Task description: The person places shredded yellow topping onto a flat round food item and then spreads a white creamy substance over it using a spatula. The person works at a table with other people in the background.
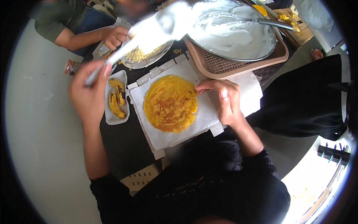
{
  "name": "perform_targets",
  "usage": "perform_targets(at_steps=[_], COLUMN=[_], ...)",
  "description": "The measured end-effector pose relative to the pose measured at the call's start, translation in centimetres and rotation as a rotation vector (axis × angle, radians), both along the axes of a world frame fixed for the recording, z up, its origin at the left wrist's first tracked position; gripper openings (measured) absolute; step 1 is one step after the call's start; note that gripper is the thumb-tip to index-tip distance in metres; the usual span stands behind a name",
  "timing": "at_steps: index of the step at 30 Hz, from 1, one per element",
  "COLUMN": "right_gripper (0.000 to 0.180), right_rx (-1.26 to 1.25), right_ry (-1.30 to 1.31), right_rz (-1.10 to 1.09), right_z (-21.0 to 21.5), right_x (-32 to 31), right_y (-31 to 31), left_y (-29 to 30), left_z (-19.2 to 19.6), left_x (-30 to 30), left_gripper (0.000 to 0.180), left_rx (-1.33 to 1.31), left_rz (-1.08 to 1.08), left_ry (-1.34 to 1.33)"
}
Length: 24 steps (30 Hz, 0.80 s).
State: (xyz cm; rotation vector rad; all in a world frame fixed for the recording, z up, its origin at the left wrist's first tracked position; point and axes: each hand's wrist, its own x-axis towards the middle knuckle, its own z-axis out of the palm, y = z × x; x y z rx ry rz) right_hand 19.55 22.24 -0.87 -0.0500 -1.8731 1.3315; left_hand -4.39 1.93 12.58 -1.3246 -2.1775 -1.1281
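Note:
My left hand (88,89) is raised at the left, closed around the handle of a spatula (119,52). Thick white cream covers its blurred far end. Below it lies a round, yellow-brown pancake (169,106) on a white paper towel (207,115). My right hand (223,98) rests at the pancake's right edge, fingertips touching it, the thumb apart. Beyond, a large metal bowl (238,56) holds white cream, with a whisk (261,21) lying in it. Two ripe bananas (118,97) sit in a white dish (108,118) near my left forearm.
A pinkish-brown plastic basket (220,73) supports the bowl. Across the table, another person's hand (115,36) is beside a plate (166,49) of yellow crumbs (140,56). A small jar (71,67) stands at the left. Black fabric (302,97) fills the right side.

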Motion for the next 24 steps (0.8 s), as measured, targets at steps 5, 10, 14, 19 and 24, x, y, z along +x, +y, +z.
perform_targets(at_steps=[5,10,14,19,24], right_gripper=[0.053,0.049,0.049,0.053,0.064], right_rx=[0.024,0.03,0.008,0.017,-0.044], right_ry=[-0.018,-0.011,0.011,-0.03,0.032], right_rz=[-0.008,-0.012,-0.017,0.007,-0.002], right_z=[-0.2,-0.1,-0.4,-0.5,-0.2], right_x=[0.0,-0.2,-0.4,-0.1,0.2], right_y=[0.0,0.0,0.2,0.2,0.1], left_y=[9.5,11.0,11.4,8.6,-1.1], left_z=[0.6,-0.2,-0.2,-1.4,-1.4], left_x=[1.3,1.7,0.4,-2.0,-2.0], left_gripper=[0.013,0.014,0.017,0.024,0.021], left_rx=[-0.07,-0.174,-0.282,-0.146,-0.113], left_rz=[-0.292,-0.271,-0.235,-0.32,-0.205], left_ry=[0.696,0.458,0.108,-0.446,-0.409])
